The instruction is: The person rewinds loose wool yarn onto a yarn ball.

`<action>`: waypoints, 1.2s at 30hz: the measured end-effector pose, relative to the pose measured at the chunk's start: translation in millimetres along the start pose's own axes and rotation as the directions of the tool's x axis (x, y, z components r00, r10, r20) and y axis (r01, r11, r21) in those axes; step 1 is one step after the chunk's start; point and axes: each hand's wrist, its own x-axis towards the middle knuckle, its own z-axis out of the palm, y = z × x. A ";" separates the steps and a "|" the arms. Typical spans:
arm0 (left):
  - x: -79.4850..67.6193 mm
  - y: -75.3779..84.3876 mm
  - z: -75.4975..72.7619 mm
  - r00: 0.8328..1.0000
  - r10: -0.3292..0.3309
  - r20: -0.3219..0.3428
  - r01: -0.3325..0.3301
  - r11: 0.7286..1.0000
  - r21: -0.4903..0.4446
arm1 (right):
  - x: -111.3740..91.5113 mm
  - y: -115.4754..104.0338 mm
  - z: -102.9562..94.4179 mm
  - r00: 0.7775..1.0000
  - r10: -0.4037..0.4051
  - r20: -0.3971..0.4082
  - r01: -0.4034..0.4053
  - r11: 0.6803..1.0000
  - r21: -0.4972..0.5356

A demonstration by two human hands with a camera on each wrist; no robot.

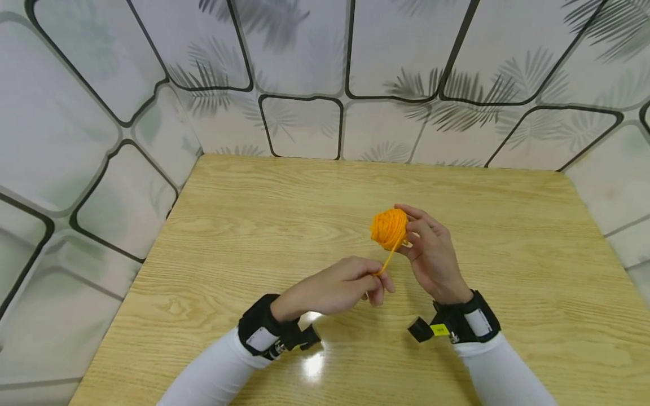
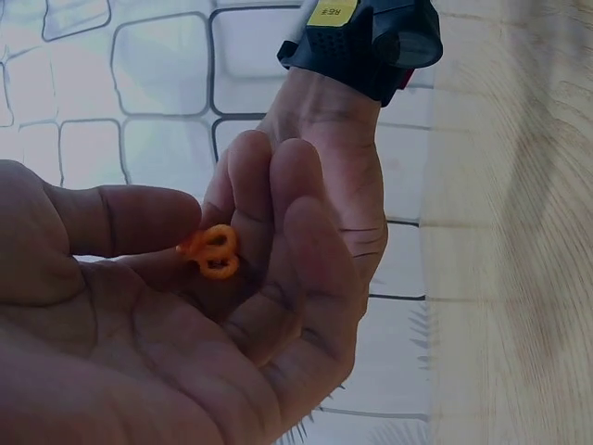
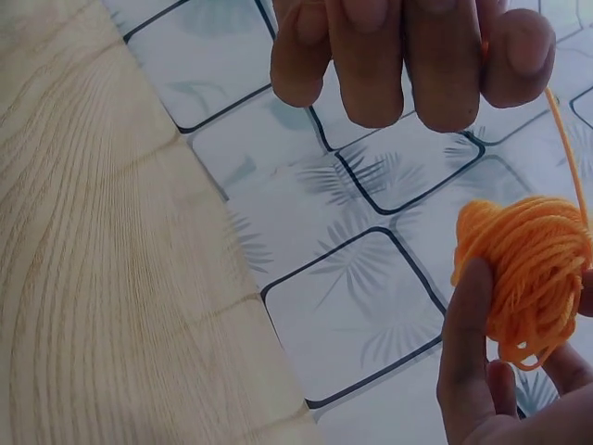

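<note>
An orange ball of yarn point(image 1: 389, 229) is held up above the table by my right hand point(image 1: 431, 256), its fingertips gripping the right side. The right wrist view shows the wound strands of the yarn ball point(image 3: 533, 273) with fingers around it and small loops at its bottom. A taut strand point(image 1: 389, 259) runs from the ball down to my left hand point(image 1: 345, 285), which pinches it between thumb and index finger. In the left wrist view, small orange loops of yarn point(image 2: 219, 264) poke out beside the left thumb, and the other left fingers are bent.
Beneath both hands lies a light wooden table point(image 1: 244, 208). Pale panels with dark outlines and leaf prints point(image 1: 304, 127) stand along its back and sides. Each wrist wears a black strap point(image 1: 464, 321) with a small camera.
</note>
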 end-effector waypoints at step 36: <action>-4.0 2.7 7.2 0.990 0.072 -0.120 -0.083 0.993 -0.086 | 0.5 1.7 -9.0 0.946 0.156 0.284 -0.221 0.952 0.213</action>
